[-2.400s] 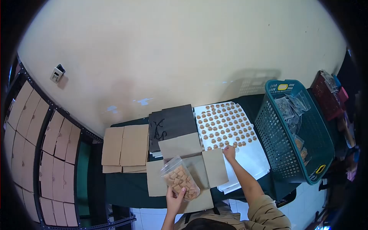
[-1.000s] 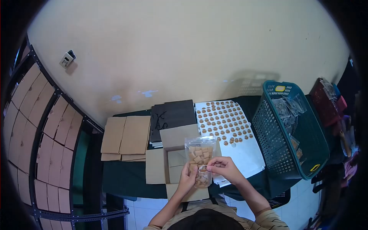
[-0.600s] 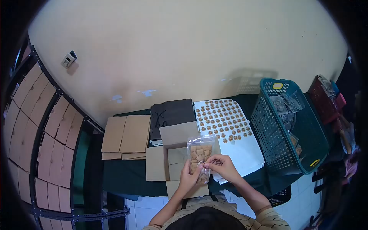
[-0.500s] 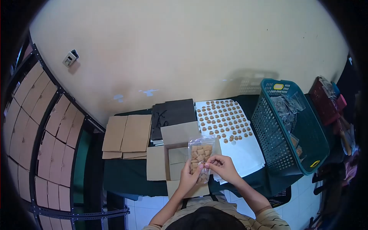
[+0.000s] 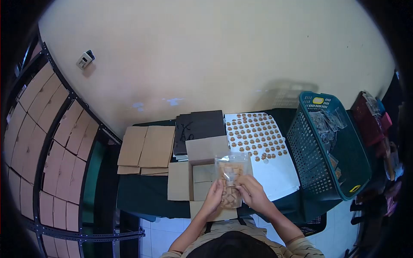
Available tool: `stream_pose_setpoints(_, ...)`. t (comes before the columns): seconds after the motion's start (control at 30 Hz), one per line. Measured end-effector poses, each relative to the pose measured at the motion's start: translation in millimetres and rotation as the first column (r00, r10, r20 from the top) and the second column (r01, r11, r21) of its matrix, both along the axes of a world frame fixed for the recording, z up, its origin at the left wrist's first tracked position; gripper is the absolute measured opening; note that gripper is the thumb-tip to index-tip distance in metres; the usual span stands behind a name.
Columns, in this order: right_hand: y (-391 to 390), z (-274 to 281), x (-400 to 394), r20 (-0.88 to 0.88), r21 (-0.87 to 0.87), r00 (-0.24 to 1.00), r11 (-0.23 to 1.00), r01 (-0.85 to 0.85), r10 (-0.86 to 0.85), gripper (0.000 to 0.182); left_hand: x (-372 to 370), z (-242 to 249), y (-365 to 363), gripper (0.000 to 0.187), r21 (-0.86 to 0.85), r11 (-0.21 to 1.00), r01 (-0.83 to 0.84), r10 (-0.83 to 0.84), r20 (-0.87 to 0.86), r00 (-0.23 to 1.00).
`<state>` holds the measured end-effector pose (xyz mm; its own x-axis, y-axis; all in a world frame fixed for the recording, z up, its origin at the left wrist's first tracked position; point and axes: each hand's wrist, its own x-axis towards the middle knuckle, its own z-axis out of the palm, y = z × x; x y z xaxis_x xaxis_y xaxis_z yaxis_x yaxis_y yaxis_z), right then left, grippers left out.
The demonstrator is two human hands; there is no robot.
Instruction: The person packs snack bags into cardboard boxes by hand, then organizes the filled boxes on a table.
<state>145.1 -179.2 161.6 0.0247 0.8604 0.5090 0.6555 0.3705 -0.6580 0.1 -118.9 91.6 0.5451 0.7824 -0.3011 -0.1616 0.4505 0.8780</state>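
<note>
A clear zip pouch (image 5: 231,198) filled with small brown pillow-shaped snack pieces is held upright above the open cardboard box (image 5: 178,182). My left hand (image 5: 211,198) grips the pouch's left edge, thumb on the front. My right hand (image 5: 254,193) is closed at the pouch's right side, its fingertips against the front. Whether a sticker is under those fingertips cannot be made out. Right behind the pouch, a white sheet (image 5: 275,180) carries rows of round brown stickers (image 5: 254,134).
Folded cardboard boxes (image 5: 157,146) lie at left beside black flat sheets (image 5: 208,122). A green basket (image 5: 297,148) with clear packets (image 5: 325,124) stands at right. Shelves of cardboard boxes (image 5: 41,137) rise at far left. A red container (image 5: 365,116) is at far right.
My right hand has shifted slightly right and down, from a pinch near my left thumb to the pouch's right side. My left thumb has drawn back to the left edge. The view has shifted slightly.
</note>
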Motion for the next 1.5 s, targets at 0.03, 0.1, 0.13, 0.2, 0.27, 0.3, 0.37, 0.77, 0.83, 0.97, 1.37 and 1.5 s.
stream_pose_setpoints(0.03,-0.5,3.0,2.1,0.002,0.001,1.0,1.0,-0.002,0.002,0.006,-1.0,-5.0,3.2,0.04,0.001,1.0,-0.002,0.002,0.002,1.0)
stream_pose_setpoints(0.1,-4.4,11.2,9.5,-0.277,-0.054,0.961,0.998,-0.013,-0.003,0.005,-3.6,-7.9,7.7,0.04,0.096,0.995,-0.018,0.018,-0.002,1.0)
stream_pose_setpoints(0.13,-4.0,3.4,15.9,-0.445,-0.174,0.895,0.982,-0.068,-0.017,0.006,-5.2,-7.0,7.5,0.041,0.119,0.993,-0.021,0.024,-0.03,0.999)
stream_pose_setpoints(0.2,-0.7,6.2,18.7,-0.52,-0.237,0.854,0.965,-0.111,-0.029,0.008,-4.3,5.0,5.4,0.036,0.115,0.992,-0.043,0.042,0.004,0.999)
stream_pose_setpoints(0.27,1.4,10.3,18.6,-0.495,-0.286,0.869,0.949,-0.134,-0.026,0.008,-3.2,10.2,3.9,0.031,0.129,0.99,-0.065,0.059,0.048,0.997)
stream_pose_setpoints(0.3,3.9,11.1,16.3,-0.463,-0.328,0.885,0.937,-0.124,-0.045,0.01,-2.4,10.9,3.5,0.031,0.129,0.99,-0.063,0.058,0.048,0.997)
stream_pose_setpoints(0.37,6.5,9.5,11.8,-0.431,-0.37,0.9,0.922,-0.112,-0.063,0.013,-2.3,10.4,1.0,0.031,0.114,0.992,-0.058,0.05,0.073,0.996)
stream_pose_setpoints(0.77,11.2,3.8,5.5,-0.506,-0.325,0.856,0.942,-0.08,-0.102,0.018,-5.0,22.9,-3.6,0.037,0.126,0.992,0.013,-0.009,-0.033,0.999)
stream_pose_setpoints(0.83,10.7,2.3,4.4,-0.522,-0.32,0.845,0.945,-0.072,-0.112,0.02,-4.7,20.4,-3.9,0.038,0.106,0.994,0.034,-0.022,-0.112,0.993)
stream_pose_setpoints(0.97,10.8,0.8,3.9,-0.491,-0.286,0.864,0.958,-0.039,-0.111,0.017,-2.0,22.7,-5.0,0.042,0.152,0.988,0.011,-0.019,0.046,0.999)
stream_pose_setpoints(1.37,9.6,2.7,0.4,-0.405,-0.262,0.903,0.965,0.032,-0.14,0.018,-1.6,24.1,-4.5,0.046,0.081,0.995,0.058,-0.062,0.058,0.996)
stream_pose_setpoints(1.5,6.7,-1.1,-4.1,-0.351,-0.235,0.92,0.968,0.091,-0.172,0.019,1.1,25.4,-6.9,0.046,0.147,0.989,0.02,-0.036,0.107,0.994)
